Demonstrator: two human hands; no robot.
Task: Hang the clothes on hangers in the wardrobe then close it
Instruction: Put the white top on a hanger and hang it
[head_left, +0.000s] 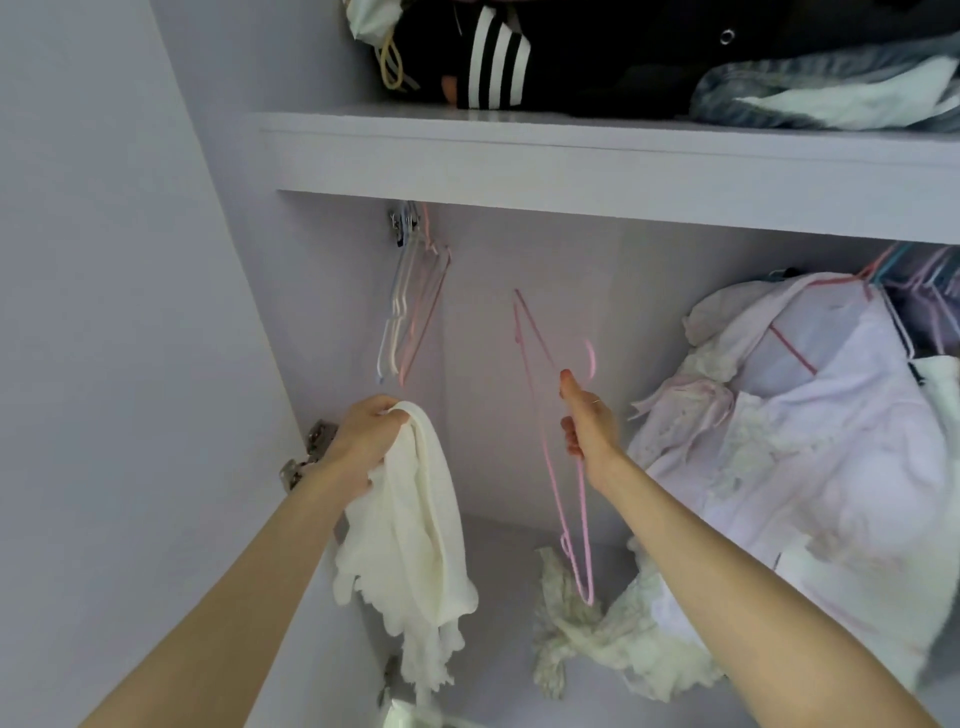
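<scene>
My left hand (363, 441) grips a cream knitted garment (410, 545) by its top; the cloth hangs down limp inside the open wardrobe. To its right, my right hand (589, 421) holds an empty pink hanger (550, 457) near its neck, the hook pointing up and the frame slanting down toward a crumpled lace garment (613, 639) on the wardrobe floor. Several empty hangers (415, 301) dangle at the rail's left end. White and pale pink clothes (810, 441) hang on hangers at the right.
A shelf (571, 156) crosses above the rail, piled with dark folded clothes (519, 52) and denim (831, 88). The open door (104, 312) with its metal hinge (306, 457) stands at the left. The back wall between the two hanger groups is bare.
</scene>
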